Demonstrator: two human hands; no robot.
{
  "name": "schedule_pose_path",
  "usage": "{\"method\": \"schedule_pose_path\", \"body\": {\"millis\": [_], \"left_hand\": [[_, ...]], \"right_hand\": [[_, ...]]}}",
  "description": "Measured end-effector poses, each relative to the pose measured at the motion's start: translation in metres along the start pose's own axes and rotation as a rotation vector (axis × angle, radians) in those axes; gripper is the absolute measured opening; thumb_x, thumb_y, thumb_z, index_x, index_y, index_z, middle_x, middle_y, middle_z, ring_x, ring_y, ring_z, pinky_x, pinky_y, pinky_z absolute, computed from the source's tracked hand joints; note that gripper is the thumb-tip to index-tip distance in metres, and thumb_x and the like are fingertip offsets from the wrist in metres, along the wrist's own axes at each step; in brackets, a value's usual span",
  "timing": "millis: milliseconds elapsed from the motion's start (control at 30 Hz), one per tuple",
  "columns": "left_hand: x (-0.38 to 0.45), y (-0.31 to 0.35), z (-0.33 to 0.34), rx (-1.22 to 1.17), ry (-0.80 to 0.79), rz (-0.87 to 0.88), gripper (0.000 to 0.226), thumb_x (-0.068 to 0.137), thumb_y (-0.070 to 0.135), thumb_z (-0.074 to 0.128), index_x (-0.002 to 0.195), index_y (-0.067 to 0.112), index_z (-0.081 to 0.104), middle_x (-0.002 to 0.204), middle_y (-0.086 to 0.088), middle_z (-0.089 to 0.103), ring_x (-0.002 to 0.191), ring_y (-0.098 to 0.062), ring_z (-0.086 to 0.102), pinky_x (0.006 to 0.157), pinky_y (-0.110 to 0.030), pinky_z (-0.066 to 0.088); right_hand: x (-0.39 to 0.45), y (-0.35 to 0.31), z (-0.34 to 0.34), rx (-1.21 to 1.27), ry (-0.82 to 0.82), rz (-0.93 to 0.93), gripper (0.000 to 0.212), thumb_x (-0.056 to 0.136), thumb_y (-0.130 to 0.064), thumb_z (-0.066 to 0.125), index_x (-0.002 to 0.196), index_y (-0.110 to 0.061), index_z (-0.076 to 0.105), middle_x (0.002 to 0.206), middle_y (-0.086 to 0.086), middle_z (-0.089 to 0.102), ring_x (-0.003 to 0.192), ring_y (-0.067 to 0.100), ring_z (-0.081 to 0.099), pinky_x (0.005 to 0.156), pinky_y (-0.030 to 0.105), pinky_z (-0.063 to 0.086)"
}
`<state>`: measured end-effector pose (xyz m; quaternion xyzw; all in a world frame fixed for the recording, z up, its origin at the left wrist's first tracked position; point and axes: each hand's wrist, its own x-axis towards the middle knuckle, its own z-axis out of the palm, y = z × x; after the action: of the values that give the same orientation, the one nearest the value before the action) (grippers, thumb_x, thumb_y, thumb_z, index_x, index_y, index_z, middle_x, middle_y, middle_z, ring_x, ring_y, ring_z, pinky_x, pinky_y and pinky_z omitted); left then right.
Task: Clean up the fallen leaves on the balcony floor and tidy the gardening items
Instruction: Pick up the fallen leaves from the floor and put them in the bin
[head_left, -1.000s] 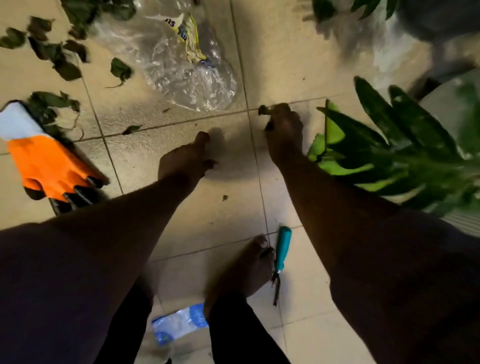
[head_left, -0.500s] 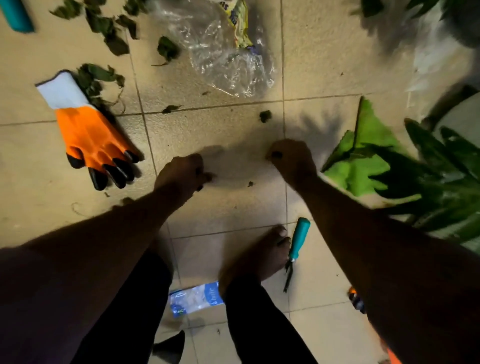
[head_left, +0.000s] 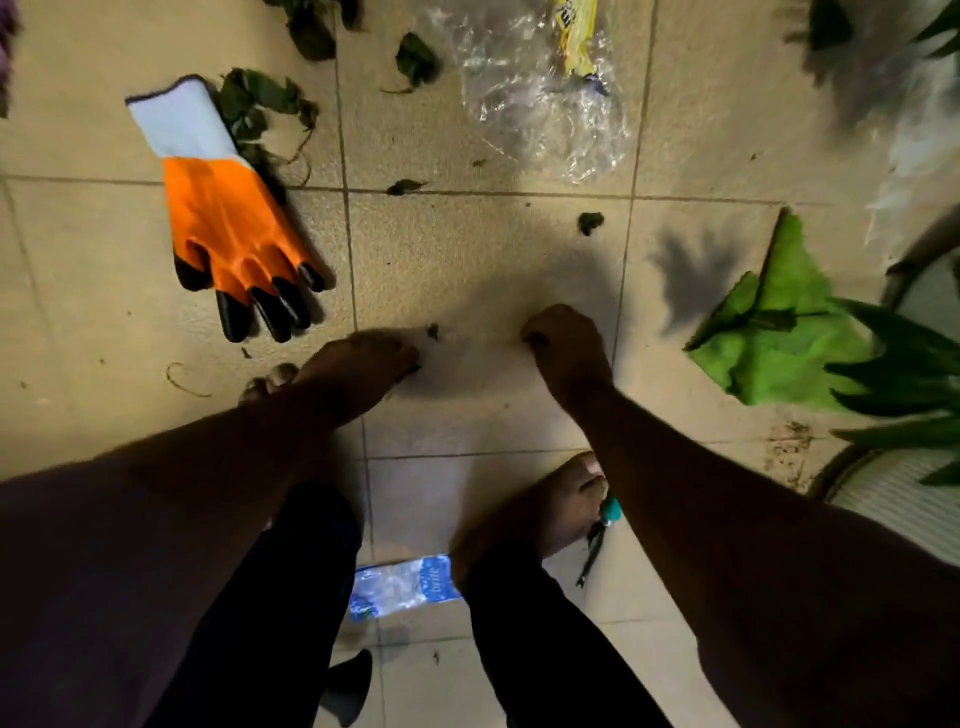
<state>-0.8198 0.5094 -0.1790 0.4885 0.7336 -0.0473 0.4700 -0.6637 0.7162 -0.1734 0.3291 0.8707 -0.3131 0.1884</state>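
Dark fallen leaves lie on the beige tiled floor: a clump (head_left: 260, 104) behind the orange glove (head_left: 228, 228), one leaf (head_left: 415, 57) further back, a small leaf (head_left: 405, 186) on the tile seam, and a scrap (head_left: 591, 222) ahead of my right hand. My left hand (head_left: 363, 364) hangs low with its fingers curled, something dark poking out under them, and a tiny leaf bit (head_left: 432, 331) lies just off its knuckles. My right hand (head_left: 566, 343) is a fist with a dark bit at its fingertips. A teal-handled tool (head_left: 605, 519) lies beside my right foot.
A crumpled clear plastic bag (head_left: 545, 104) with a yellow packet (head_left: 576, 31) lies at the back. A bright green sheet, leaf or cloth, (head_left: 779, 338) and a potted plant (head_left: 909, 364) crowd the right side. A blue wrapper (head_left: 402, 584) lies between my legs.
My right hand has drawn back from the leaf scrap by the tile seam toward me. My left hand has moved little. The view has tilted, so the glove sits more central.
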Motion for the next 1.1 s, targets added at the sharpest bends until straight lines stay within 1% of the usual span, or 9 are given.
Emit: {"method": "schedule_pose_path", "body": {"millis": [133, 200, 367, 467, 567, 667, 733, 833, 1100], "left_hand": [[0.005, -0.003, 0.002, -0.294, 0.079, -0.155, 0.04, 0.091, 0.04, 0.051, 0.124, 0.019, 0.06, 0.128, -0.01, 0.06, 0.113, -0.033, 0.058, 0.097, -0.05, 0.048], [0.015, 0.002, -0.003, -0.417, 0.221, -0.224, 0.047, 0.088, 0.051, 0.041, 0.111, 0.016, 0.063, 0.112, -0.014, 0.066, 0.102, -0.037, 0.062, 0.09, -0.054, 0.05], [0.041, 0.03, -0.029, -0.234, 0.329, -0.062, 0.034, 0.093, 0.022, 0.052, 0.127, 0.02, 0.052, 0.124, -0.004, 0.056, 0.107, -0.025, 0.058, 0.086, -0.037, 0.051], [0.053, 0.032, -0.013, -0.153, 0.327, 0.195, 0.04, 0.076, 0.015, 0.075, 0.113, 0.017, 0.061, 0.113, -0.013, 0.064, 0.095, -0.034, 0.065, 0.074, -0.042, 0.057], [0.062, 0.022, 0.002, 0.022, 0.28, 0.292, 0.041, 0.075, 0.023, 0.074, 0.111, 0.015, 0.055, 0.103, -0.018, 0.066, 0.087, -0.039, 0.066, 0.066, -0.047, 0.058], [0.053, 0.047, -0.023, -0.646, 0.18, -0.175, 0.038, 0.097, 0.042, 0.044, 0.123, 0.018, 0.057, 0.121, -0.009, 0.061, 0.1, -0.027, 0.063, 0.083, -0.042, 0.055], [0.044, 0.064, -0.044, -1.356, 0.197, -0.386, 0.014, 0.098, 0.018, 0.05, 0.103, 0.015, 0.063, 0.1, -0.014, 0.066, 0.073, -0.019, 0.063, 0.058, -0.027, 0.055], [0.015, 0.068, -0.074, -1.946, 0.22, -0.437, 0.03, 0.098, 0.021, 0.043, 0.077, 0.011, 0.062, 0.061, -0.007, 0.06, 0.046, -0.019, 0.044, 0.039, -0.018, 0.029], [-0.057, 0.058, -0.139, -2.35, 0.272, -0.533, 0.035, 0.089, 0.025, 0.041, 0.057, 0.017, 0.049, 0.05, 0.002, 0.046, 0.048, -0.013, 0.045, 0.053, -0.026, 0.033]], "right_hand": [[0.043, -0.002, -0.04, 0.183, 0.4, 0.13, 0.02, 0.073, 0.009, 0.061, 0.088, 0.001, 0.071, 0.092, 0.023, 0.065, 0.087, 0.032, 0.063, 0.084, 0.013, 0.039], [0.068, -0.001, -0.056, 0.269, 0.397, 0.149, 0.035, 0.068, 0.011, 0.062, 0.1, -0.001, 0.069, 0.102, 0.02, 0.061, 0.087, 0.023, 0.059, 0.082, 0.0, 0.034], [0.085, -0.004, -0.055, 0.043, 0.114, 0.102, 0.037, 0.073, 0.0, 0.062, 0.11, -0.007, 0.064, 0.116, 0.02, 0.053, 0.101, 0.034, 0.054, 0.091, 0.044, 0.048], [0.073, -0.011, -0.04, -0.029, 0.173, 0.022, 0.013, 0.085, -0.004, 0.053, 0.082, -0.003, 0.066, 0.1, 0.022, 0.06, 0.09, 0.035, 0.058, 0.08, 0.042, 0.05], [0.059, -0.017, -0.029, 0.023, 0.097, 0.006, 0.013, 0.084, 0.0, 0.058, 0.088, -0.005, 0.069, 0.1, 0.016, 0.063, 0.093, 0.03, 0.059, 0.084, 0.039, 0.049], [0.045, -0.028, -0.028, 0.26, 0.066, 0.101, 0.017, 0.08, -0.001, 0.065, 0.095, -0.003, 0.072, 0.099, 0.016, 0.069, 0.096, 0.03, 0.064, 0.09, 0.047, 0.051], [0.034, -0.052, -0.037, 0.534, 0.107, 0.221, 0.017, 0.077, -0.006, 0.069, 0.094, -0.006, 0.072, 0.095, 0.013, 0.071, 0.091, 0.028, 0.067, 0.085, 0.048, 0.054], [0.012, -0.098, -0.061, 0.654, 0.097, 0.21, 0.014, 0.078, -0.008, 0.074, 0.09, -0.012, 0.069, 0.083, -0.007, 0.068, 0.077, -0.004, 0.062, 0.072, 0.017, 0.052], [-0.042, -0.202, -0.083, 0.199, 0.047, -0.09, 0.023, 0.087, -0.028, 0.06, 0.107, -0.021, 0.072, 0.108, -0.002, 0.052, 0.104, 0.017, 0.045, 0.087, 0.029, 0.042]]}}
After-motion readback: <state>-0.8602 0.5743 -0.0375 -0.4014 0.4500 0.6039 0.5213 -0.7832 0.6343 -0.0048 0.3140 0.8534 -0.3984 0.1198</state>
